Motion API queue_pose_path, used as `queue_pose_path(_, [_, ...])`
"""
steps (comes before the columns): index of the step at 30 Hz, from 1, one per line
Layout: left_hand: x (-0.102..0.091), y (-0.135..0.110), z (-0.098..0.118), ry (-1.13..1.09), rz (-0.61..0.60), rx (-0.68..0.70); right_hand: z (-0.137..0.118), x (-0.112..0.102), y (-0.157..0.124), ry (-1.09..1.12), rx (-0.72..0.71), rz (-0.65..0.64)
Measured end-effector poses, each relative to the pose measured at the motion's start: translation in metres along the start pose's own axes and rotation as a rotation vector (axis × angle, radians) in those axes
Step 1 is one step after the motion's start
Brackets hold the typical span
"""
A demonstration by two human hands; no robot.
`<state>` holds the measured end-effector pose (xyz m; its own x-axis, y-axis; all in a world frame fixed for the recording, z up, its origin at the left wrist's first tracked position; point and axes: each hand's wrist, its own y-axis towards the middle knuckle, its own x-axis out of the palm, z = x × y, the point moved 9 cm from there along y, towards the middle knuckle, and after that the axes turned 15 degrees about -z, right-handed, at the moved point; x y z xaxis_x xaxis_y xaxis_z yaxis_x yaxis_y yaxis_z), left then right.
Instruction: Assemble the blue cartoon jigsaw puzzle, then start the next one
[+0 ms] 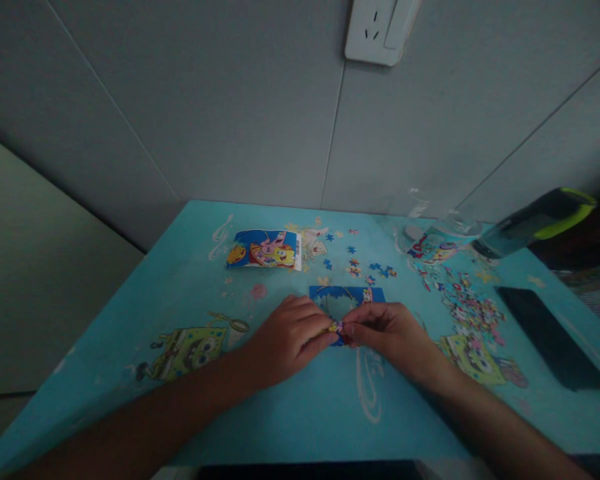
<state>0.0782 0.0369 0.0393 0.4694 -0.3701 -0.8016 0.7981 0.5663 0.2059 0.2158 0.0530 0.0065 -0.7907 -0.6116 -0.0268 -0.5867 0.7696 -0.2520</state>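
Both hands meet over a partly joined blue jigsaw puzzle [375, 293] whose middle is open to the table. My left hand [295, 333] pinches small joined puzzle pieces [336, 327], coloured yellow and pink, from the left side. From the right, my right hand [385, 327] pinches the same pieces, its thumb and finger closed on their edge. The lower part of the puzzle is partly hidden by the fingers. Beyond the puzzle lie several loose blue pieces [375, 267]. A picture card [265, 249] with a cartoon scene rests at the back left.
A heap of loose puzzle pieces [470, 303] spreads on the right, beside a black phone [553, 337]. Behind it stand a clear plastic jar [445, 240] and a dark bottle with a green stripe [535, 223]. The blue table [260, 427] meets a grey wall with a socket [380, 30].
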Motion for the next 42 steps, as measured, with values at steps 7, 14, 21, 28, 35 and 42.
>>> queue_pose_path(7, [-0.004,0.004,-0.007,-0.221,0.061,-0.067,-0.009,-0.004,-0.005,-0.177,-0.039,-0.008])
queue_pose_path(14, [0.009,0.009,0.001,-0.128,-0.041,-0.038,-0.025,0.007,-0.005,-0.268,-0.128,-0.063])
queue_pose_path(21, [0.004,0.005,0.005,0.189,-0.020,0.005,-0.021,-0.029,-0.008,-0.335,-0.041,0.112])
queue_pose_path(28, [0.010,0.002,0.015,0.320,-0.089,0.082,-0.004,-0.035,-0.002,-0.333,0.054,0.064])
queue_pose_path(35, [0.014,0.000,0.021,0.348,-0.120,0.123,0.004,-0.030,0.002,-0.321,0.070,0.019])
queue_pose_path(42, [0.014,-0.001,0.020,0.365,-0.113,0.110,0.000,-0.024,0.000,-0.333,0.042,0.000])
